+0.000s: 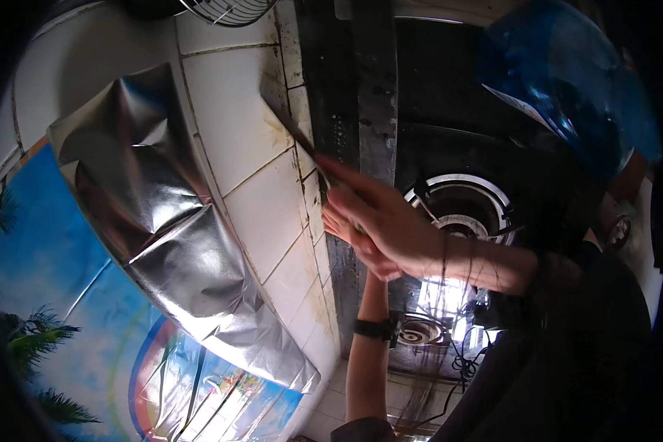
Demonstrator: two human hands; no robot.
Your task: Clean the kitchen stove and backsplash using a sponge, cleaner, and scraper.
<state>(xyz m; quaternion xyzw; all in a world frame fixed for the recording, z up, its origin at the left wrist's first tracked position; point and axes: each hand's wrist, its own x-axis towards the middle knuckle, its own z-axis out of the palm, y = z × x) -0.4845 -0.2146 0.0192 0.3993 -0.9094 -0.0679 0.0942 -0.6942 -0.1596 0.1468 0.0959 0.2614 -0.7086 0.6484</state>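
Note:
My right hand comes in from the right and is shut on a thin, dark knife-like tool. Its blurred blade points to the upper left, in front of the stained white wall tiles; whether it touches them is unclear. Below, my left forearm rises with a black band at the wrist. My left hand is close against the right one and partly hidden by it, so its grip cannot be made out. Both hands are over the black edge of a gas stove, near a round burner.
A creased silver foil sheet hangs on the wall over a blue palm-tree picture. A translucent blue plastic item is at upper right. A smaller burner and a tangled black cable lie lower down. A wire rack shows at the top.

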